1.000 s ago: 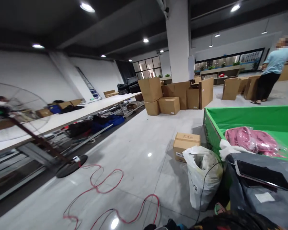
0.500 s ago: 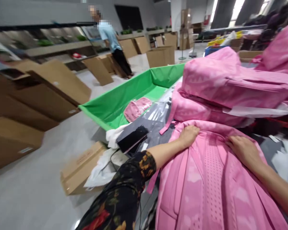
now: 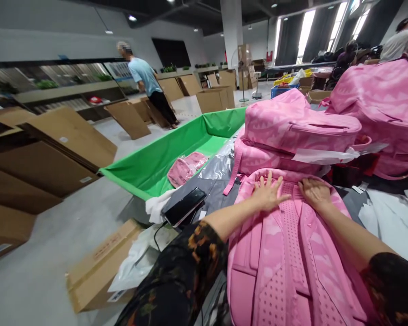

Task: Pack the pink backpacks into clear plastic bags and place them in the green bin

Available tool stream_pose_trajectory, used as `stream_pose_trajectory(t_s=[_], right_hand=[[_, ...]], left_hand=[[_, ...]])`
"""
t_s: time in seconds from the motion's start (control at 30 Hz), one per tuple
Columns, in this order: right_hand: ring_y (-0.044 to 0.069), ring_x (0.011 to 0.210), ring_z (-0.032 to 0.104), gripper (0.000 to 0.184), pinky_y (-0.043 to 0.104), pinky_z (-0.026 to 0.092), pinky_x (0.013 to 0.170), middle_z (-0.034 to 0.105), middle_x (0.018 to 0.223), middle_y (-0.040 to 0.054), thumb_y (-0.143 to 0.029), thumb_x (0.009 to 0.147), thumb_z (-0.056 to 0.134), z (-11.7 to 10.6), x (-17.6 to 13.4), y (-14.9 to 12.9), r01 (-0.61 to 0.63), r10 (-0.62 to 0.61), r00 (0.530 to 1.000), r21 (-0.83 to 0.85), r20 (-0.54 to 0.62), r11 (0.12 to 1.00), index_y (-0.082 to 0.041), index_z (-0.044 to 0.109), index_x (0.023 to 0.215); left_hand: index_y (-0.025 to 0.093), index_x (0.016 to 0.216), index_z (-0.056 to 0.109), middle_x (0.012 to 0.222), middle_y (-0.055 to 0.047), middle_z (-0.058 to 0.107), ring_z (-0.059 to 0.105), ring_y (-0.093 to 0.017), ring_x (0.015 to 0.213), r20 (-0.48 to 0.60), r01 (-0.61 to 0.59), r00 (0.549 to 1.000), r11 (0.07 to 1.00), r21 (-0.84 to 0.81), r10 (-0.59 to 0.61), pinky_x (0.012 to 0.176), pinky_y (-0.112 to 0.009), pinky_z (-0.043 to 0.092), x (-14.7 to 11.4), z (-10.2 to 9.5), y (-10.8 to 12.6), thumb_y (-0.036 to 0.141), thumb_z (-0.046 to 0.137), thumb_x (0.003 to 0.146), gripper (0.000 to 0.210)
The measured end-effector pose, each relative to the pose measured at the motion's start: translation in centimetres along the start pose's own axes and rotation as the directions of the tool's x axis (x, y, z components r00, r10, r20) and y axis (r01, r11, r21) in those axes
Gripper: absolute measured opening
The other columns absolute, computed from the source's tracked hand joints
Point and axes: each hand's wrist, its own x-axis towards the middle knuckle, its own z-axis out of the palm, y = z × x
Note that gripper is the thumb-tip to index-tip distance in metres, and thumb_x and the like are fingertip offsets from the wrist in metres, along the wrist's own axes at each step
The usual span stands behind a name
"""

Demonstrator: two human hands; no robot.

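Note:
A pink patterned backpack [image 3: 285, 253] lies in front of me with its padded, perforated back panel and shoulder straps facing up. My left hand [image 3: 268, 195] rests on its upper left part, fingers spread flat and holding nothing. At the upper right of the same bag, near the top of a strap, my right hand [image 3: 314, 194] has its fingers bent and closed on the fabric. Just beyond the bag's top edge is a stack of pink backpacks [image 3: 299, 127]. A black phone-like device [image 3: 185, 206] lies to the left of my left forearm.
Left of the work surface stands a green fabric bin [image 3: 156, 158] holding a plastic-wrapped pink item [image 3: 187, 168]. A cardboard box [image 3: 102, 262] sits on the floor, with flattened cartons [image 3: 71, 136] farther left. One person [image 3: 146, 81] stands beyond the bin; another [image 3: 397, 43] is at far right.
My left hand has gone from gripping the backpack's top edge to lying spread on it. My right hand stays closed near the strap. The view has tilted up and turned slightly right.

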Motion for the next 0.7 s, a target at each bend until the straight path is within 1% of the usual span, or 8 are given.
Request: stream_pose_trajectory(t_s=[0.1,0.23,0.33,0.43,0.53,0.6,0.63,0.7], right_hand=[[0.029,0.087,0.067,0.05,0.036,0.041,0.073,0.073,0.097,0.0229,-0.031,0.105,0.027,-0.4,0.2,-0.5,-0.034,0.033,0.999,0.016,0.034,0.999,-0.008,0.071,0.104],[0.026,0.09,0.069,0.038,0.034,0.045,0.075,0.075,0.105,0.0194,-0.025,0.101,0.038,-2.1,0.4,0.8,-0.003,-0.005,0.993,0.066,0.117,0.998,-0.012,0.074,0.103],[0.023,0.103,0.069,0.029,0.03,0.048,0.084,0.074,0.118,0.0131,-0.02,0.095,0.051,-4.2,0.8,3.7,0.055,-0.075,0.984,0.123,0.163,0.991,-0.019,0.075,0.111],[0.025,0.112,0.067,0.039,0.03,0.049,0.087,0.071,0.128,0.0143,-0.02,0.089,0.06,-5.3,1.6,6.6,0.033,-0.065,0.974,0.145,0.217,0.989,-0.018,0.07,0.127],[0.025,0.101,0.07,0.038,0.028,0.05,0.08,0.075,0.115,0.0125,-0.021,0.079,0.074,-4.1,3.4,7.8,-0.001,-0.054,0.942,0.165,0.33,0.986,-0.018,0.074,0.117],[0.024,0.096,0.071,0.032,0.027,0.05,0.077,0.077,0.107,0.011,-0.02,0.076,0.078,-2.5,4.9,7.8,-0.02,-0.051,0.922,0.178,0.385,0.984,-0.019,0.076,0.108],[0.023,0.093,0.071,0.028,0.028,0.051,0.076,0.077,0.105,0.0105,-0.019,0.076,0.077,-1.7,5.6,7.8,-0.031,-0.047,0.914,0.184,0.402,0.983,-0.019,0.076,0.104],[0.021,0.09,0.07,0.023,0.029,0.052,0.077,0.076,0.102,0.0093,-0.017,0.078,0.075,-0.7,6.6,7.5,-0.057,-0.028,0.906,0.188,0.423,0.98,-0.017,0.075,0.101]], left_hand=[[0.031,0.166,0.014,0.174,-0.02,0.005,0.0,-0.052,0.157,0.083,0.042,0.996,0.993,-0.111,-0.033,0.116,-0.079,0.019,-2.8,1.5,2.4,0.088,0.039,0.087,0.1],[0.027,0.164,0.029,0.174,-0.021,0.003,-0.013,-0.048,0.157,0.092,0.094,0.992,0.99,-0.104,-0.084,0.12,-0.076,0.003,-3.3,3.5,3.1,0.088,0.045,0.083,0.103],[0.028,0.162,0.034,0.174,-0.019,0.004,-0.013,-0.048,0.157,0.051,0.066,0.997,0.993,-0.103,-0.061,0.121,-0.074,0.0,-2.7,4.3,2.7,0.089,0.046,0.082,0.101],[0.025,0.16,0.039,0.174,-0.02,0.01,-0.008,-0.049,0.158,-0.01,0.046,0.999,0.994,-0.104,-0.048,0.121,-0.075,0.002,-2.9,5.1,2.3,0.089,0.045,0.082,0.101],[0.022,0.159,0.041,0.172,-0.021,0.018,0.002,-0.048,0.159,-0.148,0.014,0.989,0.996,-0.084,-0.026,0.123,-0.074,0.006,-3.5,6.2,2.0,0.083,0.048,0.087,0.095],[0.023,0.161,0.038,0.172,-0.019,0.021,0.007,-0.044,0.16,-0.253,-0.095,0.964,0.995,-0.04,0.082,0.125,-0.071,0.008,-3.4,6.9,1.8,0.075,0.051,0.091,0.088],[0.025,0.161,0.038,0.172,-0.016,0.024,0.012,-0.041,0.16,-0.267,-0.174,0.95,0.985,-0.016,0.164,0.126,-0.068,0.011,-3.1,7.1,1.7,0.071,0.049,0.094,0.082],[0.026,0.16,0.039,0.168,-0.013,0.035,0.024,-0.035,0.158,-0.199,-0.312,0.931,0.95,0.002,0.306,0.127,-0.06,0.019,-2.1,7.5,1.7,0.067,0.042,0.1,0.072]])
